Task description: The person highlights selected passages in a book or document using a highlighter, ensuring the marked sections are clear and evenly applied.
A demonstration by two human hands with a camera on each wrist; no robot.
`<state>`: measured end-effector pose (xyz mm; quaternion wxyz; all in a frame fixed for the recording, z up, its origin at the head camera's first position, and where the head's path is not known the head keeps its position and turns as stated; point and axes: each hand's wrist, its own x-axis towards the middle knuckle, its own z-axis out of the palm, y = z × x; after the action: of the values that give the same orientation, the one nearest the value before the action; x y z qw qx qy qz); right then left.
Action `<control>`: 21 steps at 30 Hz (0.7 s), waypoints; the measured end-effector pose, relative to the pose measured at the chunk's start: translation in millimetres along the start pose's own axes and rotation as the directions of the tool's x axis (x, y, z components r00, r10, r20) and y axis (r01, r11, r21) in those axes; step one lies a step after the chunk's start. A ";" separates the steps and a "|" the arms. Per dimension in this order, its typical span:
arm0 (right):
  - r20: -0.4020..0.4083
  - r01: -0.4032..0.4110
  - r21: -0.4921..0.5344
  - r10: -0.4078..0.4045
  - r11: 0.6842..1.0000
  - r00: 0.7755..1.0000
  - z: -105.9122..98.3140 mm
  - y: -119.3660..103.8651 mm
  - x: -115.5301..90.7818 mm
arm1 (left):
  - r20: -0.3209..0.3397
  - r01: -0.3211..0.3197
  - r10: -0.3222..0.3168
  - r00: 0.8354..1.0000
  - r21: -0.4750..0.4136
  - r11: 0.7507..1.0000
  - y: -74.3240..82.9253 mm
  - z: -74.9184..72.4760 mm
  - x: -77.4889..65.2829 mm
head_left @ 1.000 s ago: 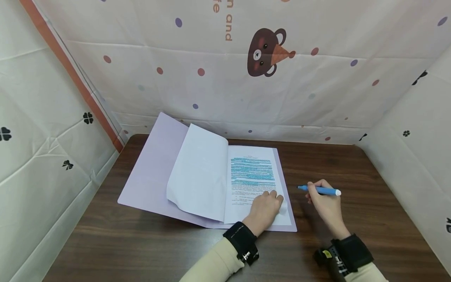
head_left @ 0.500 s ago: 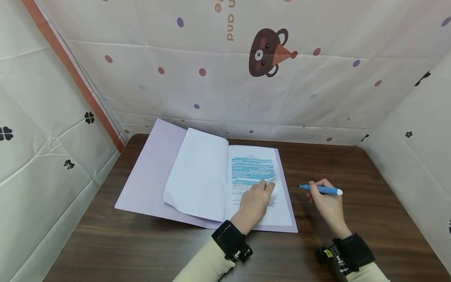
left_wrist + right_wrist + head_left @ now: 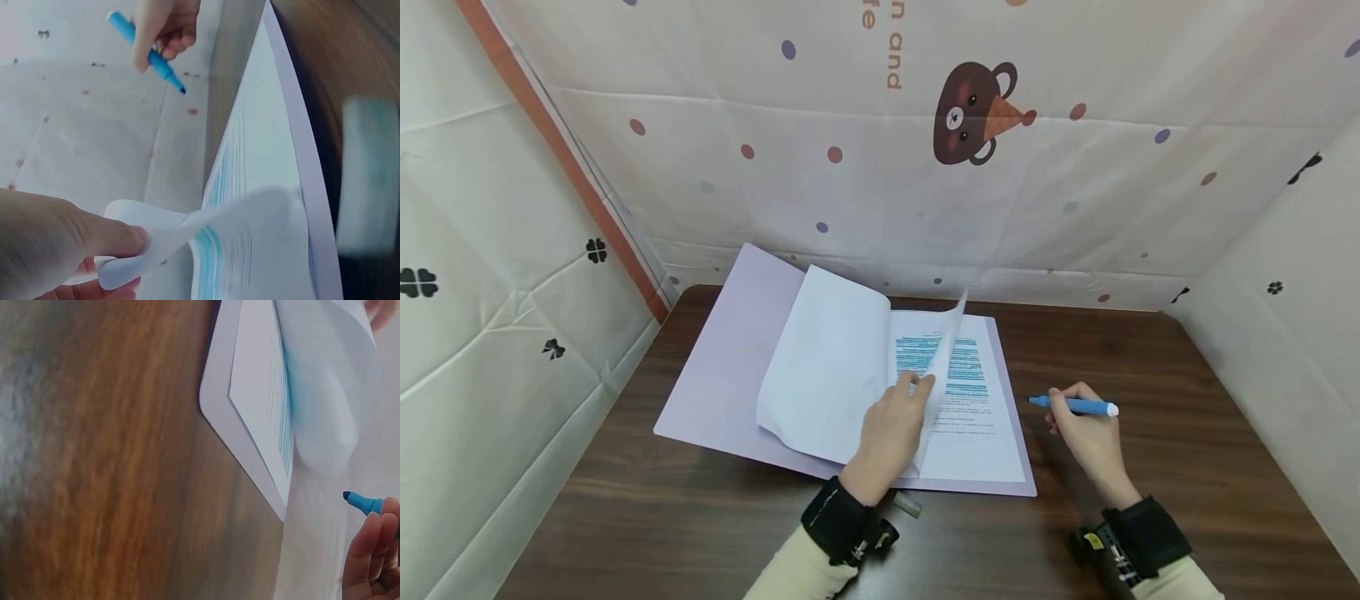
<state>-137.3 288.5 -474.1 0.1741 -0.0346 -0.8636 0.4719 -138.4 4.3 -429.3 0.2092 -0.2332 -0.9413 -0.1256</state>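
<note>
My left hand (image 3: 889, 429) pinches the edge of a lifted sheet of paper (image 3: 942, 367) between thumb and fingers; in the left wrist view the sheet (image 3: 169, 240) curls up from the stack. Beneath it shows a printed page (image 3: 973, 450) with its upper lines marked in blue. Blank backs of turned sheets (image 3: 827, 367) lie to the left, inside an opened lilac folder (image 3: 715, 383). Right of the folder, my right hand (image 3: 1093, 437) holds an uncapped blue marker (image 3: 1086, 407), its dark tip pointing left. In the right wrist view the marker tip (image 3: 356, 499) stands apart from the paper.
The folder lies on a dark wooden table (image 3: 1165, 375). A small greyish translucent piece (image 3: 907, 504) sits near the folder's front edge, beside the left wrist. White patterned cloth (image 3: 737, 192) hangs behind the table and along both sides.
My left hand has moved left from the right side of the page, lifting the sheet's right edge and bringing it over, which bares another marked page. The right hand with the marker stays nearly still.
</note>
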 end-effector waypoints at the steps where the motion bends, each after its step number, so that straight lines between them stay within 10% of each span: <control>1: -0.001 -0.008 -0.003 0.008 1.000 1.000 0.5 -2.1 -0.6 | -0.009 0.007 -0.007 1.000 0.011 1.000 -3.8 -1.9 -2.3; 9: -0.052 0.016 0.023 -0.014 1.000 0.999 16.8 41.1 7.8 | -0.080 0.077 -0.074 0.994 0.040 0.996 -25.8 -14.9 -23.3; 21: 0.014 0.017 0.032 -0.018 0.999 1.000 12.7 -12.2 -2.3 | -0.078 0.131 -0.127 0.989 0.048 0.990 -46.0 -19.7 -44.0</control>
<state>-138.0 271.0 -470.9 0.1725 -0.0210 -0.8576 0.4842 -119.1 -58.9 -438.3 0.2420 -0.1612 -0.9489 -0.1223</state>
